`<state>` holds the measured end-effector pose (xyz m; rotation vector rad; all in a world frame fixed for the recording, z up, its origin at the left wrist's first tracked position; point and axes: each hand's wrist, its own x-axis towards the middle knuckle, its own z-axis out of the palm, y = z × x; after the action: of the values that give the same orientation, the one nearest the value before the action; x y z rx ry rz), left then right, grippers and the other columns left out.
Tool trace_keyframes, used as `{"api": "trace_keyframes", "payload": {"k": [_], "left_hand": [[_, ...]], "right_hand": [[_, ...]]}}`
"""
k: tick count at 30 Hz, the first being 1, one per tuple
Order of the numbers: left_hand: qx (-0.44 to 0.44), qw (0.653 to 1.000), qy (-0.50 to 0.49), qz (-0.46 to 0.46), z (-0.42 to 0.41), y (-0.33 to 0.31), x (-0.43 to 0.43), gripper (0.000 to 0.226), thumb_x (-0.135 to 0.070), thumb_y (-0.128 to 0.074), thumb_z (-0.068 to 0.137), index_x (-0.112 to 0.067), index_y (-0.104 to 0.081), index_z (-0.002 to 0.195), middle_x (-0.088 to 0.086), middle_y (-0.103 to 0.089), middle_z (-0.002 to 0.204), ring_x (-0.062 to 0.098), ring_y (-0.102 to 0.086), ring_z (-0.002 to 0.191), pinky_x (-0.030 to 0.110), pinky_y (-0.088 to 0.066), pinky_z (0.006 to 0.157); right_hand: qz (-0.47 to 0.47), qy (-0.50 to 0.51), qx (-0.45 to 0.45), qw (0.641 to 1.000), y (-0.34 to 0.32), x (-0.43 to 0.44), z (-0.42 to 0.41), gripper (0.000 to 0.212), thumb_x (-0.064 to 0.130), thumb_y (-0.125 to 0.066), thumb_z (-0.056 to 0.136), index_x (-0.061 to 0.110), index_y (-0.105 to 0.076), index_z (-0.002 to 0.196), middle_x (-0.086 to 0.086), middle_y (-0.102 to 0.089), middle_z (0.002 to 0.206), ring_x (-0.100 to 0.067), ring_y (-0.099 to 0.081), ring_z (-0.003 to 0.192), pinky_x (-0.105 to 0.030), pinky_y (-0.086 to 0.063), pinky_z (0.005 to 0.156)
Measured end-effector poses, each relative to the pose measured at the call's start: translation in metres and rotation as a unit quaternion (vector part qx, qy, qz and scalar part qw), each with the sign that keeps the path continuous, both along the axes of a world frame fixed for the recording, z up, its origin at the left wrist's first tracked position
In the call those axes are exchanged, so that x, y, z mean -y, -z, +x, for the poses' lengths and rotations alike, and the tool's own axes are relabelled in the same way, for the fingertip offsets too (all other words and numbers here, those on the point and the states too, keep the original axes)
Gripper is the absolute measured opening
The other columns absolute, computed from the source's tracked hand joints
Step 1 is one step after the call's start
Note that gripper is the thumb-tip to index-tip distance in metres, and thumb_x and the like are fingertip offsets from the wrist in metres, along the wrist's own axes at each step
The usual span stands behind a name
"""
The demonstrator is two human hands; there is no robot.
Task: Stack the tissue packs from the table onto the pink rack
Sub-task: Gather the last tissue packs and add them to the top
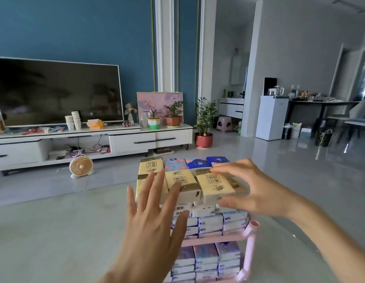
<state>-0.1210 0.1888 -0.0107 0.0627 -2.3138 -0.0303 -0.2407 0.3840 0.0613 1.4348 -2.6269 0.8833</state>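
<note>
My right hand [257,188] pinches a yellow tissue pack [215,185] between thumb and fingers, tilted, at the right edge of the top layer on the pink rack [250,242]. My left hand [155,213] is spread flat, fingers splayed, against the yellow packs [150,170] at the stack's left edge. Below them, white packs [210,223] fill the rack's upper shelf and patterned ones [206,260] the lower.

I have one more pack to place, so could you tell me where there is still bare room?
The table left of the pink rack lies bare. The rack's top is crowded: yellow packs, blue packs, the left hand and right hand.
</note>
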Motion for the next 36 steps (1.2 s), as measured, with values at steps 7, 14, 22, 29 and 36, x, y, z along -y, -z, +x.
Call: {"api": "trace_keyframes", "payload": {"k": [7,14,22,29,36], "left_hand": [[0.005,1.0,0.018,0.012,0.002,-0.001,0.004,0.051,-0.049,-0.015,0.097,-0.023,-0.04,0.133,0.009,-0.03,0.148,0.025,-0.021,0.138,0.051,-0.017,0.111],[0.006,0.999,0.034,0.034,0.004,-0.003,0.006,0.05,-0.049,-0.018,0.096,-0.025,-0.035,0.136,0.006,-0.024,0.152,0.023,-0.013,0.142,0.05,-0.01,0.114],[-0.019,0.998,0.054,0.04,0.013,-0.003,0.012,0.05,-0.045,-0.023,0.095,-0.022,-0.032,0.139,0.006,-0.023,0.152,0.023,-0.012,0.142,0.056,-0.01,0.108],[0.014,1.0,0.027,-0.005,0.012,-0.001,0.016,0.058,-0.05,-0.013,0.097,-0.018,-0.024,0.143,0.012,-0.017,0.154,0.026,-0.007,0.142,0.052,-0.006,0.11],[0.02,1.0,0.024,-0.006,0.007,-0.003,0.013,0.06,-0.053,-0.011,0.096,-0.019,-0.02,0.145,0.014,-0.014,0.154,0.027,-0.004,0.141,0.044,-0.004,0.109]], "right_hand": [[-0.008,0.003,-0.054,0.998,0.004,0.006,-0.003,0.06,0.061,-0.057,0.066,0.054,-0.036,0.122,0.035,-0.026,0.138,0.009,-0.013,0.127,-0.013,-0.014,0.102],[-0.024,0.018,-0.065,0.997,0.007,0.006,-0.004,0.058,0.06,-0.06,0.064,0.056,-0.036,0.116,0.034,-0.029,0.133,0.012,-0.014,0.125,-0.016,-0.017,0.101],[-0.046,0.042,-0.097,0.993,0.013,0.009,-0.001,0.08,0.07,-0.062,0.062,0.041,-0.034,0.132,0.032,-0.029,0.131,0.011,-0.015,0.121,-0.014,-0.018,0.101],[-0.017,0.053,-0.142,0.988,0.021,0.017,0.002,0.104,0.087,-0.043,0.052,0.033,-0.031,0.14,0.022,-0.019,0.136,0.013,-0.004,0.118,-0.011,-0.007,0.098],[-0.039,0.085,-0.124,0.988,0.022,0.022,0.0,0.105,0.093,-0.016,0.058,0.032,-0.026,0.142,0.025,-0.018,0.134,0.017,0.0,0.117,-0.021,-0.008,0.102]]}}
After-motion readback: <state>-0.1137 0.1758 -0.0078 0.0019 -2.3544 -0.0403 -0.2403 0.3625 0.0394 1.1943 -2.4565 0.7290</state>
